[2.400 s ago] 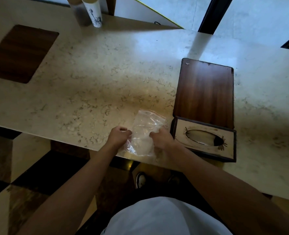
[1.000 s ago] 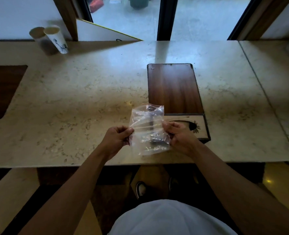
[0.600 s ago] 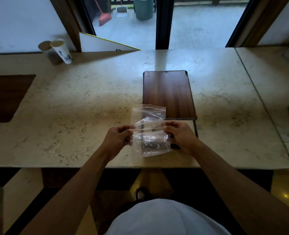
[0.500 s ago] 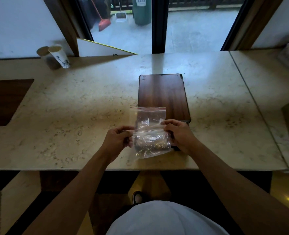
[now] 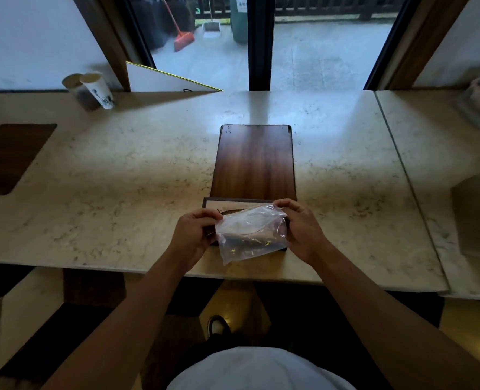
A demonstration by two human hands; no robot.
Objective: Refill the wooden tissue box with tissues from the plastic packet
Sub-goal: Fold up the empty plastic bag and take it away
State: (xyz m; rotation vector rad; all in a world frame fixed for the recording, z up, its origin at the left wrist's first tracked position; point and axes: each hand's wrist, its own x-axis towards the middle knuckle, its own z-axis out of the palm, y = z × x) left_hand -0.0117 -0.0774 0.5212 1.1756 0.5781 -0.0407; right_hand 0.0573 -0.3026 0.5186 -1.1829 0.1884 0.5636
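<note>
A clear plastic packet is held up in front of me, just above the counter's near edge. My left hand pinches its left side and my right hand grips its right side near the top. The packet looks almost see-through; I cannot tell what it holds. Behind and below it lies the wooden tissue box, pale on top with an oval slot, mostly hidden by the packet and my hands. A dark wooden board lies flat just beyond the box.
The marble counter runs left to right. Two paper cups stand at the far left by the wall. A dark wood inlay sits at the left. A white panel leans at the window. A seam splits the counter at right.
The packet has been folded or tipped down, its upper flap no longer standing up. My hands have shifted right, over the tissue box. My view has tilted up toward the window.
</note>
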